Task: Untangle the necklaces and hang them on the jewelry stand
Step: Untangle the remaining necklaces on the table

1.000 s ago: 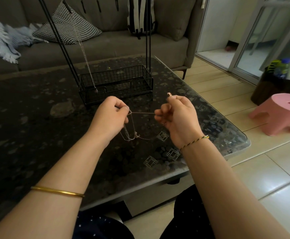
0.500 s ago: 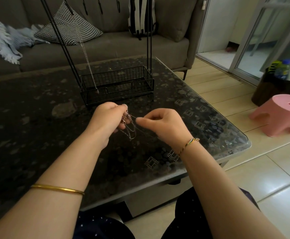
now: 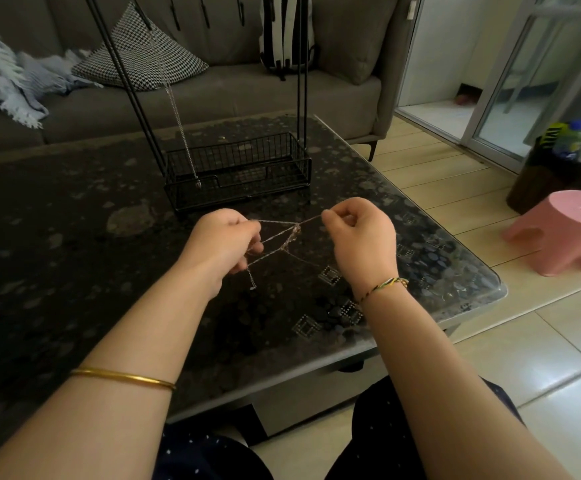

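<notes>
Above the tabletop [image 3: 74, 237], on the near side of the jewelry stand [image 3: 237, 157], the left hand [image 3: 223, 242] and right hand [image 3: 363, 233] each keep a pinching grip on the necklaces [image 3: 287, 242], stretched taut between them. Easing the tension would likely loosen the central knot [image 3: 296, 229] rather than tighten it.

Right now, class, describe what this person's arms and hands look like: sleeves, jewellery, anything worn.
Both forearms are bare, with no sleeves in view. The left forearm carries a thin gold bangle. The right wrist has a thin braided cord bracelet in black, yellow and green. The left hand and right hand wear no gloves.
</notes>
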`<action>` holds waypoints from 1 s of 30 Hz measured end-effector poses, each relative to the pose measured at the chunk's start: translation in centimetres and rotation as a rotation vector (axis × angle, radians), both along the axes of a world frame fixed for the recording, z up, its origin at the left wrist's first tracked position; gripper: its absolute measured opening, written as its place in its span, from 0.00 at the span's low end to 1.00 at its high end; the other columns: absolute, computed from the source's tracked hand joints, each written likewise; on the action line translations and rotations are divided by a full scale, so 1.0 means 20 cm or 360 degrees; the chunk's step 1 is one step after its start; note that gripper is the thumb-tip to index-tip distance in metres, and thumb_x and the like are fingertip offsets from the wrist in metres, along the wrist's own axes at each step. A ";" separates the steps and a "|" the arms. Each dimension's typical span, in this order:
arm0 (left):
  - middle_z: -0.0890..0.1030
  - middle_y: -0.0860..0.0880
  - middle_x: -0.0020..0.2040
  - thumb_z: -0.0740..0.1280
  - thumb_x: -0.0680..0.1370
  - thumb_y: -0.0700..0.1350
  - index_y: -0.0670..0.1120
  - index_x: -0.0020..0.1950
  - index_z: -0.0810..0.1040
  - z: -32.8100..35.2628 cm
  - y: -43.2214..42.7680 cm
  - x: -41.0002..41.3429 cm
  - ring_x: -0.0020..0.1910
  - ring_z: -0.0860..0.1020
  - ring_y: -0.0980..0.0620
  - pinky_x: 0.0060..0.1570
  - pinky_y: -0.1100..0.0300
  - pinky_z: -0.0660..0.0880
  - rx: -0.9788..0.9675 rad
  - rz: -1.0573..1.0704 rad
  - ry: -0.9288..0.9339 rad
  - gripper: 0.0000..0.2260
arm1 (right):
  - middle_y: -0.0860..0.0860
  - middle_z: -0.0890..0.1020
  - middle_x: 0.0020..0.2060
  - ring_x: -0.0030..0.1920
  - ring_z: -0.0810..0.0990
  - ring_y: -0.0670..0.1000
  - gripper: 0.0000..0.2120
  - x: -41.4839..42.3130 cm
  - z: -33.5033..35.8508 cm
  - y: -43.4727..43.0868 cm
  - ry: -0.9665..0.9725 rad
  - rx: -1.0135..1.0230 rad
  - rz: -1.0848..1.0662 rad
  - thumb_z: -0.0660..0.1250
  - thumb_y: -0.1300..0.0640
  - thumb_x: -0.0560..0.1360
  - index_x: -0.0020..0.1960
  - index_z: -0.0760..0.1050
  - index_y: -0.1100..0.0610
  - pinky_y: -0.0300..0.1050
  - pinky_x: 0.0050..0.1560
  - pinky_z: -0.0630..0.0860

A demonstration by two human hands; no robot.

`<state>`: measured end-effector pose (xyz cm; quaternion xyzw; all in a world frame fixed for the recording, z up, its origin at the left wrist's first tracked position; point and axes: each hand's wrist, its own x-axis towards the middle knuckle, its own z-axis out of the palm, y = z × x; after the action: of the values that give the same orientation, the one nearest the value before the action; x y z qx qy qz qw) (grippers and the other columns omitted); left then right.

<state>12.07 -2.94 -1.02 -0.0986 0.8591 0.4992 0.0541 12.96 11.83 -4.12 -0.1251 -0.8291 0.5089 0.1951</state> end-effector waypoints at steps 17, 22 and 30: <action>0.77 0.51 0.48 0.67 0.77 0.39 0.48 0.48 0.81 0.00 0.01 0.01 0.43 0.72 0.53 0.41 0.60 0.71 -0.0120 -0.0110 -0.0065 0.06 | 0.49 0.80 0.27 0.23 0.69 0.41 0.08 0.03 0.02 0.02 -0.0152 -0.0287 0.0031 0.62 0.56 0.79 0.41 0.73 0.55 0.39 0.31 0.66; 0.78 0.49 0.44 0.66 0.78 0.40 0.46 0.46 0.80 -0.02 0.00 -0.01 0.42 0.76 0.53 0.50 0.55 0.78 -0.0019 -0.0010 -0.0023 0.05 | 0.49 0.80 0.31 0.28 0.71 0.45 0.07 0.03 0.02 0.02 -0.0241 -0.0133 0.0097 0.63 0.56 0.78 0.41 0.75 0.54 0.41 0.33 0.68; 0.81 0.47 0.37 0.58 0.83 0.47 0.43 0.47 0.76 0.00 -0.03 -0.03 0.16 0.61 0.59 0.23 0.65 0.69 0.0877 0.0317 -0.0304 0.11 | 0.52 0.81 0.38 0.40 0.80 0.53 0.10 0.03 0.00 0.03 -0.0418 0.0157 0.0164 0.65 0.55 0.76 0.36 0.74 0.50 0.50 0.45 0.79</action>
<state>11.45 -3.47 -0.98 -0.2104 0.6687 0.7046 0.1101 13.47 12.34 -4.10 -0.1383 -0.8767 0.4562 0.0643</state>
